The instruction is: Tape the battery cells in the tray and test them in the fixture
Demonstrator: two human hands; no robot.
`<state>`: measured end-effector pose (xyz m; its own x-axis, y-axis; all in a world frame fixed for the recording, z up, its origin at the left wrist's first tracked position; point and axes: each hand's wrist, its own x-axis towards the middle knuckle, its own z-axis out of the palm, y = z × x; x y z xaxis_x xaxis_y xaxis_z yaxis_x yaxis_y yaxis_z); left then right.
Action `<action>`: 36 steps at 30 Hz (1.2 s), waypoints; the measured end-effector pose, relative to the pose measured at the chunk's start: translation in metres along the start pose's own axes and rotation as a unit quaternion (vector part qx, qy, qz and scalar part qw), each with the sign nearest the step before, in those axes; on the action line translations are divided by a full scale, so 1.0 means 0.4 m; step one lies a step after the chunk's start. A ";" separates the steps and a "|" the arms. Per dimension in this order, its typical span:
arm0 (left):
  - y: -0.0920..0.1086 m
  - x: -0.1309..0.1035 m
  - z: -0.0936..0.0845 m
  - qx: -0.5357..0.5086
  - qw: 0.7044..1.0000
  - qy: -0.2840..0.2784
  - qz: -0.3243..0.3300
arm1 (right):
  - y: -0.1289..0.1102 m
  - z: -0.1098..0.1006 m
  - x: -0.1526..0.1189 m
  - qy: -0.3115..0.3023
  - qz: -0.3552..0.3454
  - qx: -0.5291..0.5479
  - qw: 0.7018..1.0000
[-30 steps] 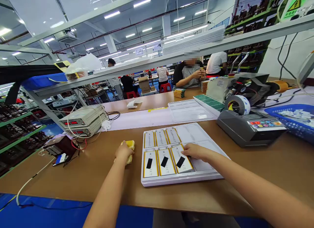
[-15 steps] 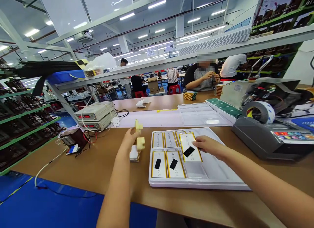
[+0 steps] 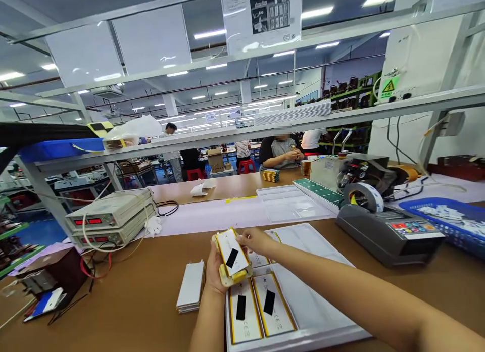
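A white pouch battery [image 3: 226, 241] with yellow edges and a black patch lies tilted on a pale yellow holder [image 3: 227, 280], above the tray's left side. My left hand [image 3: 215, 270] is wrapped round the holder from the left and below. At the battery's upper right edge, my right hand [image 3: 256, 240] pinches it; the fingertips are partly hidden. Below sits a white compartment tray [image 3: 314, 291] with more batteries, two of them with black patches in the front row [image 3: 273, 311]. A stack of white flat batteries [image 3: 191, 285] is left of my left hand.
Two stacked meters [image 3: 109, 215] with red displays stand at the left. On the right is a grey tape dispenser [image 3: 382, 231] beside a blue basket [image 3: 447, 215]. Behind are a clear tray [image 3: 291, 205] and a co-worker [image 3: 280, 150]. A shelf bar [image 3: 212, 135] crosses overhead.
My right hand has brought the battery left from over the tray onto the yellow holder. My left hand has moved right with the holder to meet it. The view has turned right.
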<state>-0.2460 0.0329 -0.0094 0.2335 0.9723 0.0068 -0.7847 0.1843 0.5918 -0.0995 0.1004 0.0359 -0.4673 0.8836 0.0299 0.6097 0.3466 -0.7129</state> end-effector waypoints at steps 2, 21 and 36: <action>0.004 -0.003 -0.012 -0.015 1.000 0.018 0.018 | 0.040 -0.033 0.008 0.046 0.019 -0.145 0.988; 0.004 0.011 -0.019 -0.030 0.989 0.121 0.075 | 0.276 -0.124 0.028 -0.058 0.081 -0.208 0.973; -0.024 0.002 0.008 -0.060 0.996 0.031 0.051 | -0.035 -0.010 0.031 -0.140 -0.027 0.137 0.980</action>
<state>-0.2365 0.0313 -0.0124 0.1158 0.9932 0.0113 -0.8661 0.0954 0.4907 -0.1113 0.1076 0.0491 -0.6750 0.7318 -0.0938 0.4026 0.2587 -0.8781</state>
